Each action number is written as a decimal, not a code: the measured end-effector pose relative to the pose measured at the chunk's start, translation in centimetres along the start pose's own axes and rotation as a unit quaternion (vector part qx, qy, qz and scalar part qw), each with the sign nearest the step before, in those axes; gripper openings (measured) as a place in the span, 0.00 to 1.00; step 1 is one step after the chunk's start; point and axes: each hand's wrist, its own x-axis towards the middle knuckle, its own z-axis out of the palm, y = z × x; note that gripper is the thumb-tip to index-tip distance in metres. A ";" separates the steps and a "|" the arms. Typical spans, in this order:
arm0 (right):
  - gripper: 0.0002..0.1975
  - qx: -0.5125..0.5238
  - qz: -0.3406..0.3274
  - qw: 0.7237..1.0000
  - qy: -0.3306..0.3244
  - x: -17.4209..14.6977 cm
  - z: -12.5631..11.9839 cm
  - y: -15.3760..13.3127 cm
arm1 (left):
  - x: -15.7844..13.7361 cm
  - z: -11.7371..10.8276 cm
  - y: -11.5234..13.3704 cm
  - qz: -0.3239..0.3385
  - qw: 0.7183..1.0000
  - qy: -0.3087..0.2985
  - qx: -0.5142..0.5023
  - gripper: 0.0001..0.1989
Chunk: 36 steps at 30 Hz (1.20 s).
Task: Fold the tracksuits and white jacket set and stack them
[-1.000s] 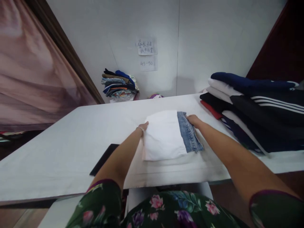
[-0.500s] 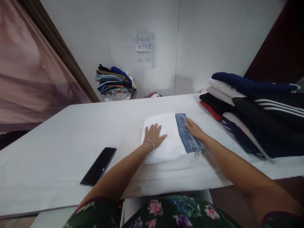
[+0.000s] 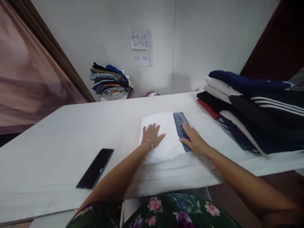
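Note:
In front of me on the white-covered table lies a folded white garment (image 3: 166, 148) with a blue denim band (image 3: 180, 122) along its right side. My left hand (image 3: 152, 136) rests flat on the white part, fingers spread, a bracelet at the wrist. Across the denim band lies my right hand (image 3: 193, 139), its fingers stretched out and the thumb apart, pressing on the cloth. The hand and forearm hide the band's lower right corner.
A black phone (image 3: 95, 168) lies left of my left forearm. Folded dark and light clothes (image 3: 247, 110) are piled at the right. Another folded stack (image 3: 110, 80) stands by the wall at the back left. Handwritten paper signs (image 3: 142, 47) hang on the wall above the white table (image 3: 59, 136).
My right hand has moved from the denim band's outer edge onto its top, with the fingers now laid flat. My left hand stays on the white cloth. The view has shifted slightly.

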 end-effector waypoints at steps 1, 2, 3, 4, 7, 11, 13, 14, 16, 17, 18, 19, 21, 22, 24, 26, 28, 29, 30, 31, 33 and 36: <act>0.37 0.001 0.018 1.000 -0.025 -0.7 0.5 0.3 | 0.0 0.0 0.0 -0.001 1.000 -0.003 -0.002 0.38; 0.37 0.001 0.041 0.998 -0.036 -1.3 1.0 0.8 | 0.0 0.0 0.0 -0.002 1.000 -0.006 -0.005 0.38; 0.36 0.000 0.062 0.997 -0.039 -1.8 1.3 1.4 | 0.0 0.0 0.0 -0.001 1.000 -0.008 -0.007 0.38; 0.36 -0.005 0.078 0.996 -0.038 -2.3 1.5 2.1 | -0.1 -0.1 0.1 -0.001 1.000 -0.008 -0.009 0.38; 0.34 -0.037 0.100 0.993 -0.056 -3.5 1.2 3.6 | -0.2 -0.3 0.1 0.001 1.000 -0.007 -0.012 0.38; 0.33 -0.111 0.146 0.980 -0.082 -3.7 -0.6 3.2 | -0.2 -0.5 0.3 -0.006 1.000 -0.015 -0.011 0.38; 0.35 -0.162 0.147 0.975 -0.031 -2.7 -1.6 1.3 | -0.2 -0.5 0.3 -0.006 1.000 -0.016 -0.011 0.38; 0.35 -0.179 0.127 0.976 0.000 -1.9 -2.0 -0.2 | -0.2 -0.5 0.3 -0.006 1.000 -0.016 -0.011 0.38; 0.36 -0.187 0.048 0.980 0.039 0.2 -2.3 -3.8 | -0.3 -0.5 0.4 -0.006 1.000 -0.010 -0.008 0.38; 0.36 -0.182 -0.001 0.983 0.035 1.4 -2.2 -5.7 | -0.3 -0.5 0.3 -0.006 1.000 -0.007 -0.007 0.38; 0.36 -0.178 -0.047 0.982 0.026 2.6 -2.0 -7.4 | -0.3 -0.5 0.3 -0.006 1.000 -0.003 -0.005 0.38; 0.37 -0.176 -0.090 0.980 0.016 3.9 -1.7 -8.7 | -0.3 -0.5 0.3 -0.006 1.000 0.000 -0.004 0.37; 0.36 -0.175 -0.122 0.977 -0.009 6.3 -0.8 -9.6 | -0.3 -0.5 0.2 -0.009 1.000 -0.002 -0.002 0.37; 0.36 -0.176 -0.105 0.978 -0.029 7.3 -0.2 -9.1 | -0.3 -0.5 0.2 -0.011 1.000 -0.005 -0.002 0.37; 0.35 -0.178 -0.013 0.980 -0.082 8.7 0.9 -6.7 | -0.3 -0.3 0.1 -0.011 1.000 -0.011 -0.002 0.38; 0.37 -0.169 0.069 0.975 -0.124 9.4 1.9 -3.4 | -0.2 -0.1 0.2 -0.007 1.000 -0.010 -0.004 0.38; 0.38 -0.163 0.087 0.976 -0.116 9.6 2.6 -0.8 | -0.2 0.1 0.3 -0.003 1.000 -0.005 -0.007 0.38; 0.38 -0.160 0.083 0.978 -0.106 9.5 2.9 0.1 | -0.2 0.1 0.4 -0.003 1.000 -0.001 -0.009 0.37; 0.38 -0.158 0.077 0.979 -0.099 9.4 3.1 0.6 | -0.1 0.2 0.4 -0.003 1.000 0.003 -0.013 0.37; 0.38 -0.157 0.072 0.980 -0.096 9.4 3.3 0.8 | -0.1 0.1 0.4 -0.001 1.000 0.006 -0.019 0.37; 0.38 -0.157 0.070 0.980 -0.096 9.3 3.5 0.8 | 0.0 0.0 0.1 0.003 0.999 0.012 -0.040 0.36; 0.39 -0.160 0.078 0.979 -0.097 9.4 3.6 0.7 | -0.1 -0.1 -1.5 -0.045 0.994 0.023 -0.095 0.31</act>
